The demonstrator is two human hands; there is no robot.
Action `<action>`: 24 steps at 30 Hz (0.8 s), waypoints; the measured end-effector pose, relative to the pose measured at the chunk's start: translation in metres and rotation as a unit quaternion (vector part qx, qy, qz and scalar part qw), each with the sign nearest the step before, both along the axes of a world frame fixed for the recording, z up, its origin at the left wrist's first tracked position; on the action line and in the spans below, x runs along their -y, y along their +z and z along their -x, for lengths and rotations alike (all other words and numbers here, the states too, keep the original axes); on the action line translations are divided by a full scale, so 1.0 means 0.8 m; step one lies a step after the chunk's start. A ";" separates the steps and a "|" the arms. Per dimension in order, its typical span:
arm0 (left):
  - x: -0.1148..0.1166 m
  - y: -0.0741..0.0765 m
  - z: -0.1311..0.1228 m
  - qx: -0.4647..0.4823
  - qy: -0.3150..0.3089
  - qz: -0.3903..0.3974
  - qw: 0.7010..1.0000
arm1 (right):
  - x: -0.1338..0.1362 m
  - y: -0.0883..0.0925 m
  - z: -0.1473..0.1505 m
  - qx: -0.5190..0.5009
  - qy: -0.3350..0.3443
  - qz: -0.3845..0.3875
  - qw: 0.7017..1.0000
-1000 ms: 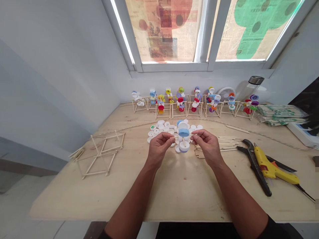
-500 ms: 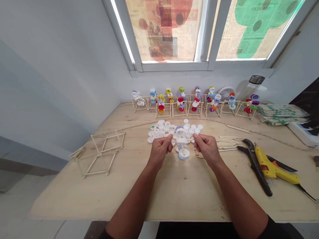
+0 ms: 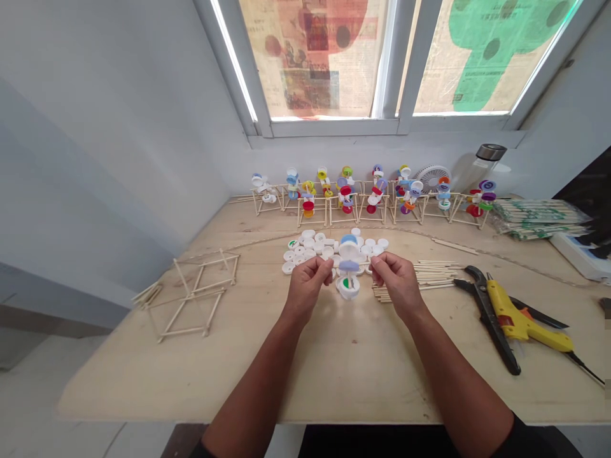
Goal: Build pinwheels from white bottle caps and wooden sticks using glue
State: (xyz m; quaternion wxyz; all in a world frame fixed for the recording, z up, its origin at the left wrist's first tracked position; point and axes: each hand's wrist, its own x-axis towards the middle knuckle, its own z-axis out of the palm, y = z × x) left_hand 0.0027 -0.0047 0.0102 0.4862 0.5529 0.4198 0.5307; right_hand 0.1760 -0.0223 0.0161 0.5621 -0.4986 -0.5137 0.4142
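A small wheel of bottle caps (image 3: 349, 265) on a thin wooden stick hangs above the table between my hands. My left hand (image 3: 308, 286) pinches the stick's left end, and my right hand (image 3: 395, 285) pinches the right end. White, pale blue and lavender caps make up the wheel; the lower one shows a green mark inside. Behind it, loose white bottle caps (image 3: 305, 245) lie spread on the table, partly hidden by my hands and the wheel. Cut wooden sticks (image 3: 436, 273) lie just right of my right hand.
Stick frames (image 3: 191, 296) stand at the left. Along the back is a row of finished-looking cap wheels on stick stands (image 3: 346, 197). Black-handled cutters (image 3: 487, 318) and a yellow glue gun (image 3: 525, 324) lie at right, near a power strip (image 3: 580, 257). A bottle (image 3: 482, 166) stands behind.
The cap wheel has turned about its stick: a blue-backed cap is now at the top and a green-marked one at the bottom. Both hands stay nearly in place.
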 end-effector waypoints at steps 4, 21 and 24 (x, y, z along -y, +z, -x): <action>-0.002 -0.001 0.001 0.029 -0.009 0.003 1.000 | -0.001 0.005 0.000 -0.022 -0.003 -0.010 1.000; -0.003 -0.003 0.003 0.040 -0.001 0.012 0.999 | -0.003 0.002 0.000 -0.052 0.005 -0.007 0.999; -0.002 -0.001 0.002 0.019 0.000 0.003 1.000 | -0.002 0.001 0.000 -0.034 0.011 0.001 0.999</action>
